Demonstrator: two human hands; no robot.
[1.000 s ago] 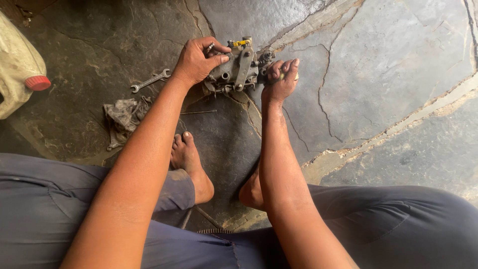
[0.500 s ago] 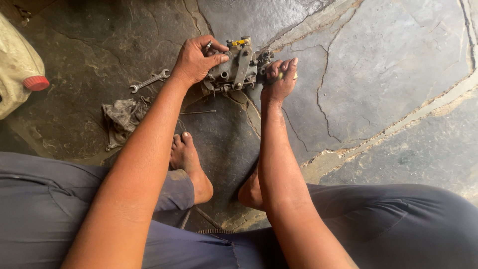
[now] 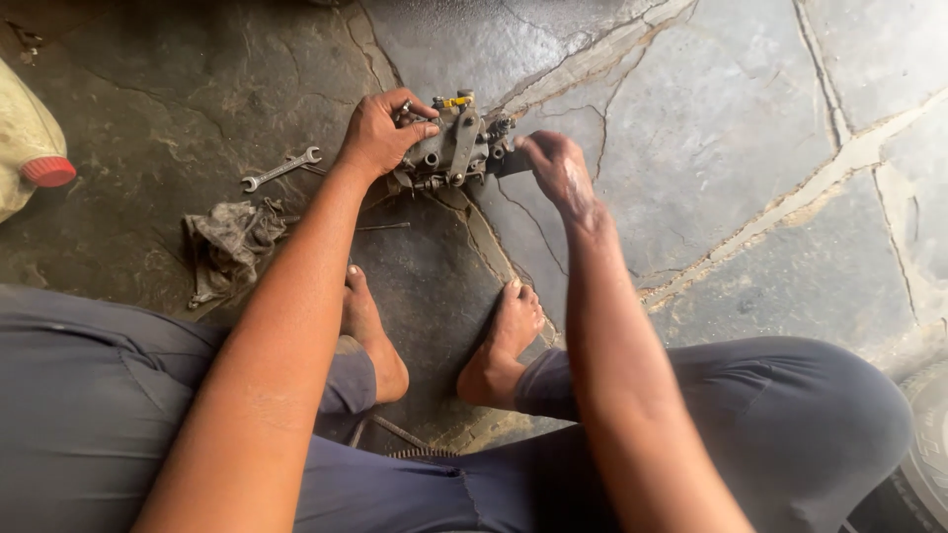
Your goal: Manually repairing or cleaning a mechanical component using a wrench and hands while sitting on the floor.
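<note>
The left hand point(image 3: 380, 133) is closed around the left side of a greasy metal engine part point(image 3: 459, 148) that rests on the stone floor point(image 3: 711, 148), far from the seated person and just beyond their bare feet. The right hand point(image 3: 555, 166) sits at the part's right end, fingers curled toward a fitting there; it is blurred, so whether it pinches something small cannot be told. This looks like a step of working a fitting on the part while the other hand steadies it. Any further turning would call for a firm brace from the left hand and careful fingertip work on the right. A small wrench point(image 3: 281, 169) lies to the left on the floor, near a dirty rag point(image 3: 229, 242). A pale plastic bottle with a red cap point(image 3: 25, 153) stands at the far left edge. The floor is dark, cracked, oil-stained flagstone with pale joints.
</note>
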